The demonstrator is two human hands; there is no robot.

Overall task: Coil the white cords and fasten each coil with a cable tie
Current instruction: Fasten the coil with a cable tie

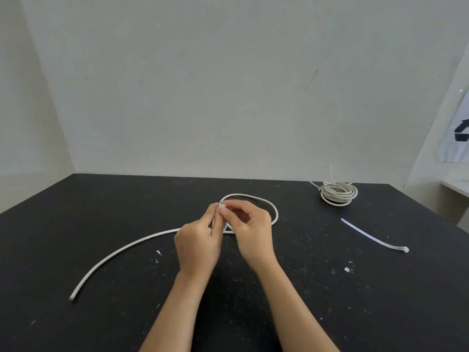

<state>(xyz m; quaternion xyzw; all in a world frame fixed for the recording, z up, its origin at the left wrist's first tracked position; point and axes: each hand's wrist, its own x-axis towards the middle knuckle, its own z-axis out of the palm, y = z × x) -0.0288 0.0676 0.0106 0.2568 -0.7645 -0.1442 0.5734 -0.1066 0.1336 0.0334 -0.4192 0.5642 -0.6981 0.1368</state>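
Observation:
A white cord lies on the black table. It forms one loop behind my hands, and its free end trails to the front left. My left hand and my right hand meet at the loop's left side. Both pinch a small whitish piece, apparently a cable tie, at the cord. Most of that tie is hidden by my fingers. A second white cord sits coiled at the back right, with a tie's tail sticking up from it. A loose cable tie lies flat to the right.
The table is speckled with small white flecks. A pale wall stands right behind its far edge. At the right, past the table's edge, there is a white ledge and a sheet with a black mark.

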